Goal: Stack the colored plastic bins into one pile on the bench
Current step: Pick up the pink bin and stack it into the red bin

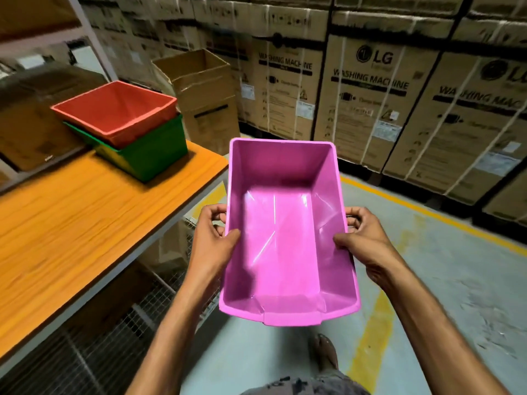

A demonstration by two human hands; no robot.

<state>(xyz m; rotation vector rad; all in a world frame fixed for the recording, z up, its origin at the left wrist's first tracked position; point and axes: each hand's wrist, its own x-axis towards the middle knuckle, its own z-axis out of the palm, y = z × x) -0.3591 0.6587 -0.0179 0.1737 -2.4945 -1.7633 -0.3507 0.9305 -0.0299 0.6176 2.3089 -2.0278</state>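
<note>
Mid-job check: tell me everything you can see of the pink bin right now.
The pink bin is a glossy rectangular plastic tub with tapered walls, a rolled rim and a small lip at its near end. It is empty, open side up, held in the air over the concrete floor, right of the bench and not touching it. The left hand grips its left rim and the right hand its right rim, thumbs inside, fingers curled outside. Its underside is hidden.
</note>
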